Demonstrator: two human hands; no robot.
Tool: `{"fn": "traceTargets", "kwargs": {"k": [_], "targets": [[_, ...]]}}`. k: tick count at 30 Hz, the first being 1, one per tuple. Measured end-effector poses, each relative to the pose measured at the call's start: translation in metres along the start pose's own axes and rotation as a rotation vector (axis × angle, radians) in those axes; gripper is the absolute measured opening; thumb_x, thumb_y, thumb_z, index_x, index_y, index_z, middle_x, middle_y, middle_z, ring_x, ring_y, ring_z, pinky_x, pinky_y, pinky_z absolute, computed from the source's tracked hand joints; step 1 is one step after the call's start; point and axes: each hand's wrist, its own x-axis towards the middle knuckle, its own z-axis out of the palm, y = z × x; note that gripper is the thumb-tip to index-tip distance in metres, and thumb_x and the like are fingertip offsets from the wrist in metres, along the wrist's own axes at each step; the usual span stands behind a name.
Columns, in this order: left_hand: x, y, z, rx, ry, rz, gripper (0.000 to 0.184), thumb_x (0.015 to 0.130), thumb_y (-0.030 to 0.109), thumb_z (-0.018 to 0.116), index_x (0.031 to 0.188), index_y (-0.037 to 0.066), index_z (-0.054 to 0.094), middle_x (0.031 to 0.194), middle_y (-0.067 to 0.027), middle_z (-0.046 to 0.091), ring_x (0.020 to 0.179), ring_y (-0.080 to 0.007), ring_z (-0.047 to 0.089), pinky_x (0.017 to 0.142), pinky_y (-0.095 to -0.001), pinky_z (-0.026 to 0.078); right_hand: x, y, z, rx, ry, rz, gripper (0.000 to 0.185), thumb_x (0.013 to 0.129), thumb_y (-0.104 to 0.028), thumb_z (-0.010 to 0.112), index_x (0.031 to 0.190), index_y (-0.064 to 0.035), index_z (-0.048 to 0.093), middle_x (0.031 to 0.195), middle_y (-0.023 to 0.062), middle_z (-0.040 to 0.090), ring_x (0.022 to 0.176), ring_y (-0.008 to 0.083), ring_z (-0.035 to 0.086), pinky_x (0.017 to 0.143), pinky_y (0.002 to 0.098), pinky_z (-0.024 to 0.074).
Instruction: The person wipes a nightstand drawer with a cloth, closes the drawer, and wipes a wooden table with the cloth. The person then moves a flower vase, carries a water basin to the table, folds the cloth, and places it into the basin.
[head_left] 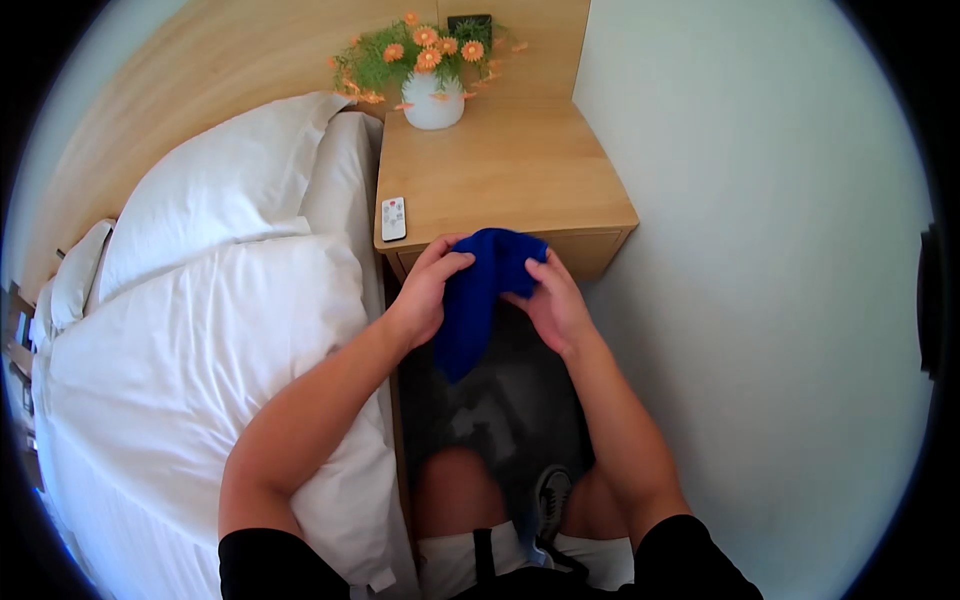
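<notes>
Left hand (425, 295) is pinching one side of blue cloth (470, 305), right hand (558, 308) gripping the other, likely supporting its top between them; loose end is hanging over floor (490, 410). Cloth is staying by counter (515, 175) front, contact unclear.

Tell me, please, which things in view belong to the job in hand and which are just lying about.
In the job:
- blue cloth
- left hand and right hand, both holding it

Just lying about:
- remote on the nightstand
- white vase with orange flowers
- large pillow and white duvet
</notes>
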Motion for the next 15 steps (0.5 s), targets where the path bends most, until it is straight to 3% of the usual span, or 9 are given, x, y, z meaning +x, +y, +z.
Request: {"fn": "traceTargets", "kwargs": {"k": [2,6,9,11,12,15], "targets": [[-0.003,0.005,0.009,0.120,-0.080,-0.062,0.032,0.099,0.015,0.064,0.129,0.005,0.057,0.114,-0.0072,0.064,0.102,-0.0157,0.062,0.092,-0.0316,0.053,-0.003,-0.007,0.009,0.245,0.004,-0.032,0.028,0.100,-0.016,0.064,0.127,-0.0129,0.057,0.117,0.0044,0.066,0.112,0.0182,0.063,0.094,0.0380,0.0523],[0.005,-0.001,0.003,0.464,-0.196,-0.012,0.041,0.100,0.028,0.069,0.132,0.005,0.055,0.119,-0.0050,0.063,0.111,-0.0123,0.058,0.098,-0.0300,0.048,-0.001,0.002,0.002,0.083,0.140,-0.014,0.033,0.100,-0.014,0.064,0.132,-0.0137,0.054,0.122,0.0057,0.064,0.114,0.0193,0.062,0.094,0.0375,0.0525],[0.009,-0.007,-0.004,0.717,-0.195,0.039,0.041,0.099,0.030,0.072,0.127,0.003,0.059,0.113,-0.0053,0.066,0.104,-0.0116,0.060,0.091,-0.0296,0.051,0.005,0.009,0.016,0.120,0.261,-0.100,0.039,0.099,-0.012,0.066,0.135,-0.0124,0.052,0.126,0.0074,0.063,0.114,0.0199,0.062,0.095,0.0361,0.0522],[0.011,-0.008,-0.012,0.738,-0.216,-0.018,0.042,0.094,0.035,0.077,0.116,0.000,0.065,0.099,-0.0085,0.070,0.092,-0.0129,0.064,0.084,-0.0311,0.054,0.000,0.009,0.031,0.065,0.315,-0.095,0.047,0.096,-0.008,0.070,0.139,-0.0101,0.050,0.123,0.0081,0.063,0.112,0.0195,0.062,0.096,0.0351,0.0512],[0.013,-0.009,-0.015,0.694,-0.283,-0.026,0.039,0.095,0.035,0.075,0.113,0.001,0.066,0.094,-0.0056,0.069,0.088,-0.0107,0.063,0.079,-0.0299,0.053,-0.003,0.010,0.032,0.067,0.302,-0.091,0.047,0.096,-0.008,0.070,0.139,-0.0101,0.050,0.123,0.0081,0.063,0.112,0.0195,0.062,0.096,0.0351,0.0512],[0.015,-0.004,-0.017,0.528,-0.390,-0.159,0.031,0.099,0.028,0.072,0.118,0.004,0.066,0.098,0.0008,0.067,0.091,-0.0070,0.060,0.081,-0.0267,0.051,-0.010,0.015,0.029,0.086,0.321,-0.073,0.053,0.095,-0.006,0.072,0.141,-0.0079,0.047,0.127,0.0101,0.059,0.116,0.0194,0.059,0.099,0.0344,0.0491]]}}
